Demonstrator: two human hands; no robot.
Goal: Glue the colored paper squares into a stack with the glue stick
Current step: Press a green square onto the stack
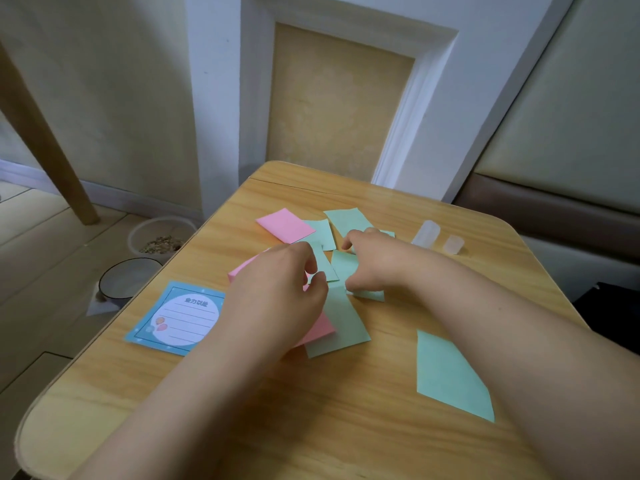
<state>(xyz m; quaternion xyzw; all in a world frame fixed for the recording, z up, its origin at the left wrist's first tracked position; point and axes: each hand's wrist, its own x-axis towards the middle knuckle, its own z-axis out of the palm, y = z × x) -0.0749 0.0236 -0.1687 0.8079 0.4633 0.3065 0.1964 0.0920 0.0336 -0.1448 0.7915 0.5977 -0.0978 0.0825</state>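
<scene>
1. Reaching over the wooden desk [311,427], both hands work in the middle of a loose spread of colored paper. The left hand [277,292] has its fingers curled, thumb and forefinger closed together at the upper edge of a long green strip [341,323]; it seems to pinch that edge, though the contact is partly hidden. This hand also covers much of a pink pad [317,332] lying under the strip.
2. The right hand [374,265] is curled too, knuckles up, its fingertips pressing down on a green paper piece [344,266] between the two hands. Whether it grips or only presses, I cannot tell.
3. Beyond the hands lie a pink square [284,225] and two more green pieces [320,232] [346,220], overlapping one another. Nearer than the right forearm, well apart from the rest, sits one larger green sheet [450,379].
4. The glue stick [425,233] lies on its side beyond and to the right of the right hand, with its cap [453,244] just beside it; neither hand touches them.
5. Left of the left hand rests one blue notepad [176,318] with a white lined circle.
6. Counted: two pink items and at least five green pieces, some partly hidden by the hands.
7. On the floor left of the desk stand two bowls [159,237] [126,282].
</scene>
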